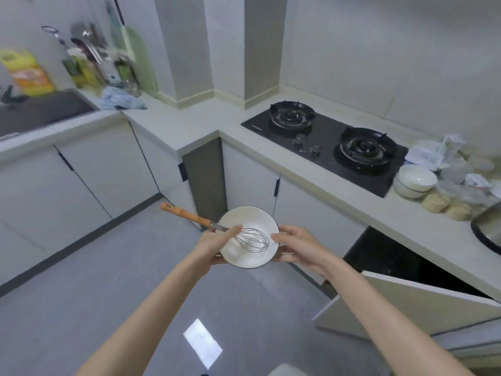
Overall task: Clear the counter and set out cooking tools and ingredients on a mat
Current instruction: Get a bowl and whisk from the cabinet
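Observation:
I hold a white bowl (238, 221) with a dark rim in front of me, over the grey floor. A wire whisk (252, 240) lies in it, its wooden handle (184, 213) sticking out to the upper left. My left hand (217, 244) grips the bowl's left rim, thumb over the whisk's shaft. My right hand (298, 245) holds the right rim, thumb on top and fingers underneath. The pale L-shaped counter (200, 123) runs behind the bowl.
A black two-burner hob (328, 142) sits in the counter at right. Beyond it stand stacked white bowls (416, 180), plastic tubs and food packets (444, 204). A cabinet door (406, 302) hangs open at lower right. A dark sink (40, 109), cloth (122, 100) and utensils lie at left.

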`<act>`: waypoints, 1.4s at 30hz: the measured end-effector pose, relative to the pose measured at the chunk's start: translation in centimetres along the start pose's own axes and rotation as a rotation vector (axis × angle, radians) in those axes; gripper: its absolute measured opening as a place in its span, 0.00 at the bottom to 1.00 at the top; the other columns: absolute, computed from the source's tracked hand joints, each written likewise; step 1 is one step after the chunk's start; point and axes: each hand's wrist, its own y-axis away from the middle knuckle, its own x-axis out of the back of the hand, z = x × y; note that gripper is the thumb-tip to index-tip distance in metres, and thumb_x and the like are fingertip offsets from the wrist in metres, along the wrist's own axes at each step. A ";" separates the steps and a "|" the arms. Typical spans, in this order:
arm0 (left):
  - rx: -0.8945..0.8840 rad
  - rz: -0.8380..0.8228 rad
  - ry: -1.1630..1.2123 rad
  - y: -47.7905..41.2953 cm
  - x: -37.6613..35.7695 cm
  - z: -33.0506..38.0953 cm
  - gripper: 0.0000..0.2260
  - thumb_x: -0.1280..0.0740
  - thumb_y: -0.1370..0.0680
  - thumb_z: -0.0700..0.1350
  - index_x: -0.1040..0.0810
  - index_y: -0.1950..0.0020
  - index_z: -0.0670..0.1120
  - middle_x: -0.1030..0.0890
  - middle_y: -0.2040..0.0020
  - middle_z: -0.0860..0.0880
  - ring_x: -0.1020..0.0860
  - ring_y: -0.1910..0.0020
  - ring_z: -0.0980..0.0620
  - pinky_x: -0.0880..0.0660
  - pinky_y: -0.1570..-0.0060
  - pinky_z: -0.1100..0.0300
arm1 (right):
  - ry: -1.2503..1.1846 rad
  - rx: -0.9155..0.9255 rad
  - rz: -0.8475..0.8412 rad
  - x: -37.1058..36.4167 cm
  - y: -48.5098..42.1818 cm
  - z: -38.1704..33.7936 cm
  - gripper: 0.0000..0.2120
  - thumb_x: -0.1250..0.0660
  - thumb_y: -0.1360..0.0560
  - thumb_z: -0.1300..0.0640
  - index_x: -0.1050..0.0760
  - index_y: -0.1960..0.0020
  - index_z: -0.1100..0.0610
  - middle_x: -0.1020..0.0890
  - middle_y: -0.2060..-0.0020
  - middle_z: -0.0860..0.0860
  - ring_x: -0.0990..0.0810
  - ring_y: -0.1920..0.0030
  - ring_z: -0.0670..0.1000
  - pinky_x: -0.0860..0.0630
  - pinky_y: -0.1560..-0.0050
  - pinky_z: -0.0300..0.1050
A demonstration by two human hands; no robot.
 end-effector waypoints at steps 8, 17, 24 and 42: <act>-0.025 0.080 0.093 -2.0 16.8 2.1 0.19 0.28 0.27 0.52 0.24 0.40 0.47 0.17 0.51 0.49 0.18 0.55 0.51 0.19 0.64 0.57 | 0.137 0.019 -0.139 -15.6 -9.2 -4.8 0.10 0.40 0.25 0.67 0.21 0.50 0.62 0.19 0.63 0.54 0.18 0.63 0.52 0.19 0.50 0.55; -0.079 0.286 0.257 -1.8 35.1 1.4 0.19 0.28 0.27 0.51 0.24 0.38 0.49 0.18 0.45 0.48 0.19 0.47 0.48 0.19 0.53 0.49 | 0.192 -0.006 -0.406 -33.6 -17.3 -7.9 0.08 0.39 0.25 0.67 0.21 0.53 0.61 0.18 0.65 0.52 0.18 0.63 0.52 0.19 0.49 0.55; -0.076 0.499 0.428 -2.4 47.2 0.4 0.22 0.26 0.28 0.50 0.25 0.38 0.44 0.19 0.43 0.46 0.20 0.44 0.46 0.20 0.52 0.45 | 0.284 -0.021 -0.618 -46.8 -23.5 -9.9 0.09 0.39 0.26 0.67 0.21 0.52 0.62 0.19 0.58 0.56 0.20 0.57 0.58 0.18 0.52 0.53; -0.188 0.915 0.682 -8.5 74.3 6.6 0.12 0.30 0.25 0.45 0.23 0.43 0.43 0.18 0.45 0.45 0.19 0.50 0.50 0.18 0.63 0.53 | 0.493 -0.001 -1.023 -78.9 -40.9 -20.0 0.07 0.39 0.24 0.67 0.22 0.54 0.62 0.16 0.62 0.55 0.19 0.63 0.57 0.17 0.59 0.45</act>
